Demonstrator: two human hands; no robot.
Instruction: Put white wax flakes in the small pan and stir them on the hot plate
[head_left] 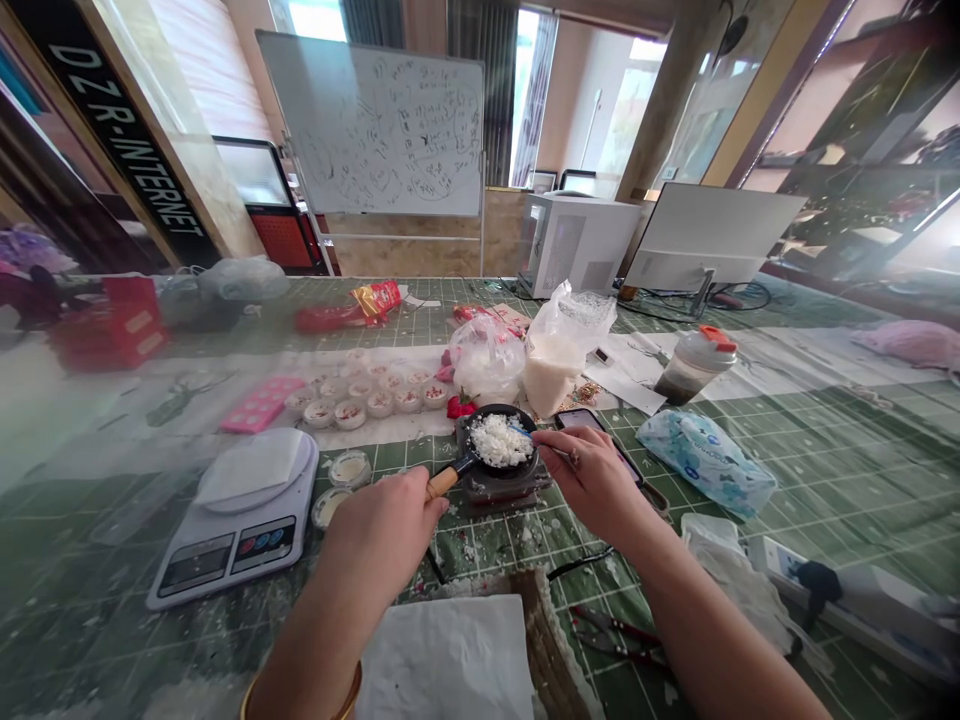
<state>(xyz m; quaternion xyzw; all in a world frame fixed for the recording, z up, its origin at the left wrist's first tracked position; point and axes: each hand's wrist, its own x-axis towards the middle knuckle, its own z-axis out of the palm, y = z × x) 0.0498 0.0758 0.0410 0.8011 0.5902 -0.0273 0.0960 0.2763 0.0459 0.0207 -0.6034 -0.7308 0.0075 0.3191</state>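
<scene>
A small black pan (480, 462) full of white flakes (500, 441) sits on a little dark burner stand (501, 488) in the middle of the green cutting mat (787, 440). My left hand (390, 535) is closed on the pan's wooden handle (442, 482). My right hand (592, 475) pinches a thin blue stirring tool (525, 431) whose tip rests in the flakes. A phone (581, 419) lies just beyond my right hand.
A white kitchen scale (240, 515) stands at left, with small filled cups (375, 395) behind and a pink mould (261, 403). Plastic bags of white flakes (559, 350), a shaker bottle (694, 365), a wipes pack (705, 460), scissors (615, 635) and white paper (450, 655) surround the pan.
</scene>
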